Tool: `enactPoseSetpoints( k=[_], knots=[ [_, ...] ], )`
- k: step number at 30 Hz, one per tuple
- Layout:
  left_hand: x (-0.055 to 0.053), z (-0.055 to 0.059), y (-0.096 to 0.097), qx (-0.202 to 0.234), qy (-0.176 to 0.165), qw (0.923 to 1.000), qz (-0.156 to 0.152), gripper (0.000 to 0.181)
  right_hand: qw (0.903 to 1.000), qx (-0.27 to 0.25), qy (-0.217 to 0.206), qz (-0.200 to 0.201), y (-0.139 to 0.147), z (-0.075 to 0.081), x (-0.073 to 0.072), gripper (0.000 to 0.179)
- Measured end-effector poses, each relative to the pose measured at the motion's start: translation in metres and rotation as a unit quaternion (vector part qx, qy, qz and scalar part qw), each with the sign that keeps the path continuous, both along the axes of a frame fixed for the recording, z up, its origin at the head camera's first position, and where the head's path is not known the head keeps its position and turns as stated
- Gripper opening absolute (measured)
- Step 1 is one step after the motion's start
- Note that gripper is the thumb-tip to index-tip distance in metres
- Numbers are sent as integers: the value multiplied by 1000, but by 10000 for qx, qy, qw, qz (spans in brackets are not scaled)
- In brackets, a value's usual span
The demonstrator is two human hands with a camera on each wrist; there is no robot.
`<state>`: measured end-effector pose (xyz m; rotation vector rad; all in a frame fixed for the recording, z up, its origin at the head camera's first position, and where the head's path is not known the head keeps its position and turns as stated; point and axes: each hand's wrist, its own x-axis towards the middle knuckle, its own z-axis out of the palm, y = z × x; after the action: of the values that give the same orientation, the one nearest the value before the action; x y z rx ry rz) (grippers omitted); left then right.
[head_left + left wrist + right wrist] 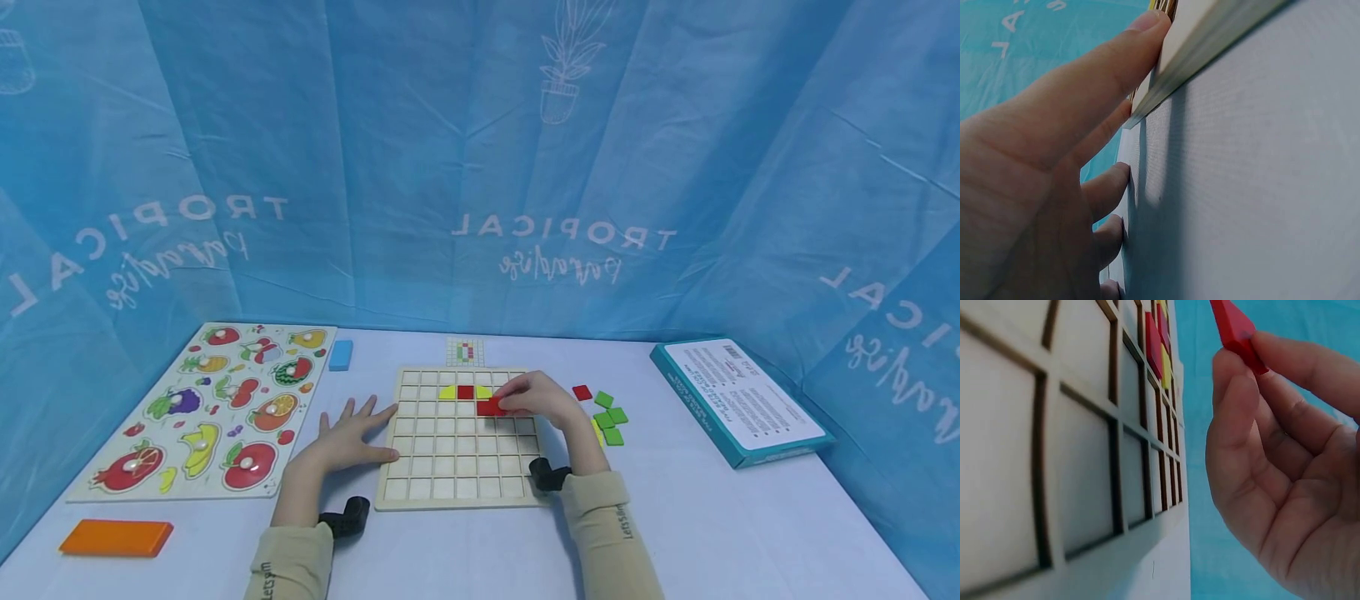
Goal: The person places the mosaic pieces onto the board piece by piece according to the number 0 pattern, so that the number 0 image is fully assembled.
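A wooden grid board (427, 492) lies in front of me. Along one upper row sit a yellow piece (447, 392), a red tile (466, 392) and another yellow piece (483, 392); one row lower is a red tile (483, 408). My right hand (536, 398) pinches a small red tile (1235, 331) between thumb and fingertips, above the board beside that lower red one. With fingers spread, my left hand (347, 440) steadies the board's left side; its thumb (1141, 31) rests on the rim and the other fingers reach down to the tablecloth.
Beyond the board lies a small pattern card (465, 352). Loose green tiles (604, 421) and a red tile (582, 392) are at the right. A fruit puzzle (180, 433), a blue block (341, 355) and an orange block (116, 537) lie left; a teal box (742, 400) sits far right.
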<state>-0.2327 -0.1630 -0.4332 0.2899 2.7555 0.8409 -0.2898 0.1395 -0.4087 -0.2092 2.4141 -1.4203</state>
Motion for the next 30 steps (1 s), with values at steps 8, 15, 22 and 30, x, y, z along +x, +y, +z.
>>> enactPoseSetpoints(
  k=[8, 15, 22, 30],
  knots=[
    [-1, 1, 0, -4, -38, 10000, -11, 85, 9992, 358, 98, 159, -11, 0, 3, 9],
    [-1, 1, 0, -18, -98, 9999, -2, 85, 9984, 541, 54, 161, -13, -2, 4, 8],
    [-1, 1, 0, -35, -65, 10000, 3, 85, 9951, 972, 143, 143, -15, -3, 6, 10],
    [0, 1, 0, -64, -38, 10000, -26, 85, 9919, 1201, 274, 324, -16, -3, 7, 11]
  ],
)
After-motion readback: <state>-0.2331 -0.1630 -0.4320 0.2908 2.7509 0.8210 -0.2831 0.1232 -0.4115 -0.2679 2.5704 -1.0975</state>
